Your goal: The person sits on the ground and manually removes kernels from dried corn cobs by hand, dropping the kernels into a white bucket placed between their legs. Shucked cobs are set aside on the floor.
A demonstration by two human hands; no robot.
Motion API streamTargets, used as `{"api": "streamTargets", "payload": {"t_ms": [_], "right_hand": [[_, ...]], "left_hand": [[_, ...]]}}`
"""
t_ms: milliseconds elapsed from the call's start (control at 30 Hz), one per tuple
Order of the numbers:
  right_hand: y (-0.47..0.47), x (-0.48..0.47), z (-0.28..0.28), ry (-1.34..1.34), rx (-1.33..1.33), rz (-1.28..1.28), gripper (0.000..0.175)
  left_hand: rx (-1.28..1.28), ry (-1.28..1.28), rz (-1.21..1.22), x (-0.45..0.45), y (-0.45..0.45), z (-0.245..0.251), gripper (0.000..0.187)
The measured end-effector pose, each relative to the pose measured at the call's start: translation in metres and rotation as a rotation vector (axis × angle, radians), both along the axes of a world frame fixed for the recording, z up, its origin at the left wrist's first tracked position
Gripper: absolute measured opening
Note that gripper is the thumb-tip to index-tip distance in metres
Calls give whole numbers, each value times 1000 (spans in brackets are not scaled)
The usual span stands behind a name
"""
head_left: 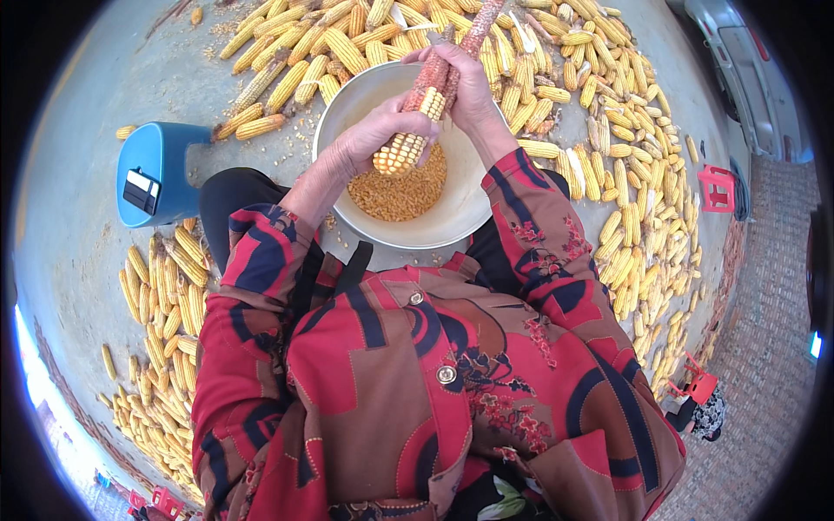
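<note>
My left hand (384, 130) grips the lower part of a partly shelled ear of corn (399, 155). Pale yellow kernels cover its near end, while reddish bare cob shows farther up. Wrapped around a bare red corncob (481, 29), my right hand (472, 84) presses it against the ear; the cob's far end sticks out past the fingers. Both hands are above a wide, light-coloured basin (472, 189) between my knees. Loose yellow kernels (397, 198) lie in its bottom. My fingers partly hide where the cob and ear meet.
Many corn ears (625, 137) cover the concrete beyond the basin and along the right; another spread (163, 286) lies left. A blue stool (169, 137) holds a black-and-white object (141, 191). At right are a red plastic stool (717, 189), a silver vehicle (743, 71) and a person (709, 415).
</note>
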State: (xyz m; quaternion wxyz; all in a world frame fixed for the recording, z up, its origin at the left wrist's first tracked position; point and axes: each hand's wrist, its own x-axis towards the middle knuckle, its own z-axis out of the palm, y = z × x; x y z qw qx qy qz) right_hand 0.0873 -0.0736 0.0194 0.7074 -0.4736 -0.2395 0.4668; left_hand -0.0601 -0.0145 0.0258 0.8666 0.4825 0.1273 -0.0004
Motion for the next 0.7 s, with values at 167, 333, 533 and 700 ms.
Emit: {"api": "streamTargets", "payload": {"t_ms": [167, 333, 533, 700], "right_hand": [[-5, 13, 6, 18, 89, 145, 27], [-4, 11, 1, -198, -1, -145, 20], [-3, -2, 0, -391, -71, -164, 22], [-3, -19, -3, -593, -120, -227, 27]], "left_hand": [[-277, 36, -5, 3, -1, -2, 38], [59, 122, 193, 18, -4, -16, 67], [602, 164, 411, 24, -3, -25, 83], [671, 224, 536, 25, -10, -28, 87]]}}
